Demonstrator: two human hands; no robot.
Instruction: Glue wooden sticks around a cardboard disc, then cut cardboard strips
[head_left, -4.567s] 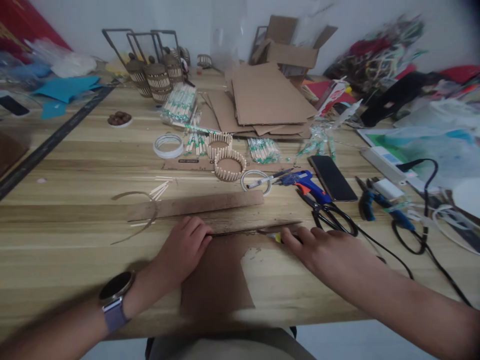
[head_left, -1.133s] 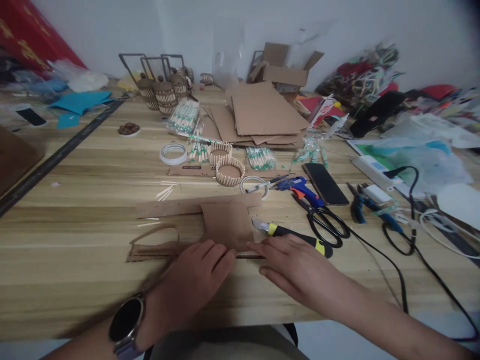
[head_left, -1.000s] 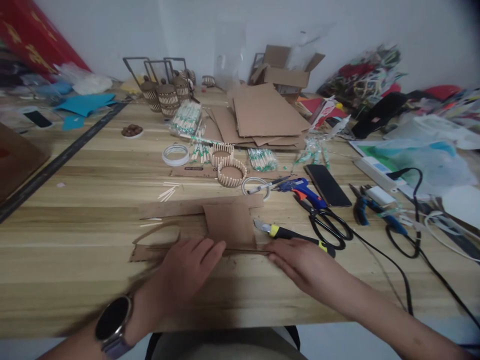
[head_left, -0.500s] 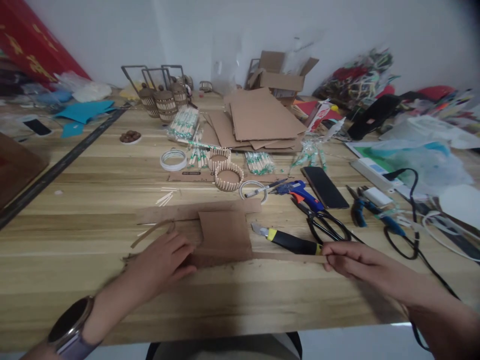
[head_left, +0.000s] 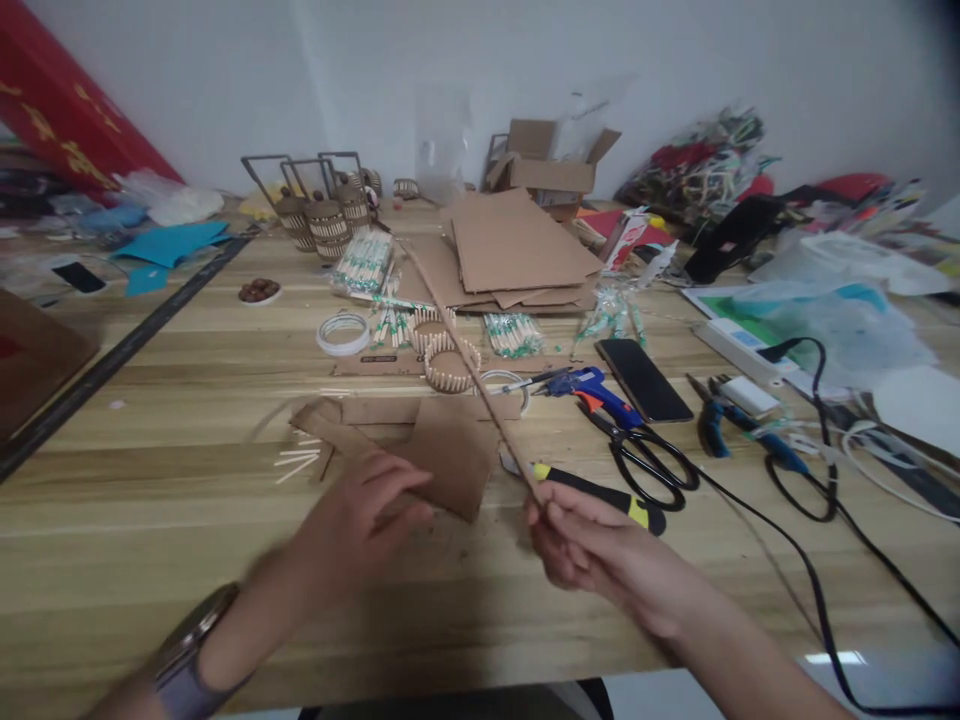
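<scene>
My right hand (head_left: 592,545) is closed in a pinch on the near end of a long thin cardboard strip (head_left: 465,350), which slants up and away over the table. My left hand (head_left: 352,525), blurred by motion, has its fingers spread and rests on the near edge of a brown cardboard piece (head_left: 450,455) lying on the wooden table (head_left: 150,520). More cardboard scraps (head_left: 337,425) lie just left of that piece. A yellow-and-black utility knife (head_left: 600,490) lies on the table right beside my right hand.
Black scissors (head_left: 652,455), a blue glue gun (head_left: 592,385), a phone (head_left: 645,365), pliers and black cables lie to the right. Stick rings (head_left: 450,362), tape rolls (head_left: 343,333), stick bundles and stacked cardboard sheets (head_left: 517,245) fill the middle and back. Loose sticks (head_left: 296,462) lie left.
My right hand pulled the thin strip free to the right, then lifted it so it points away across the table. My left hand shifted right onto the cardboard piece, which turned slightly.
</scene>
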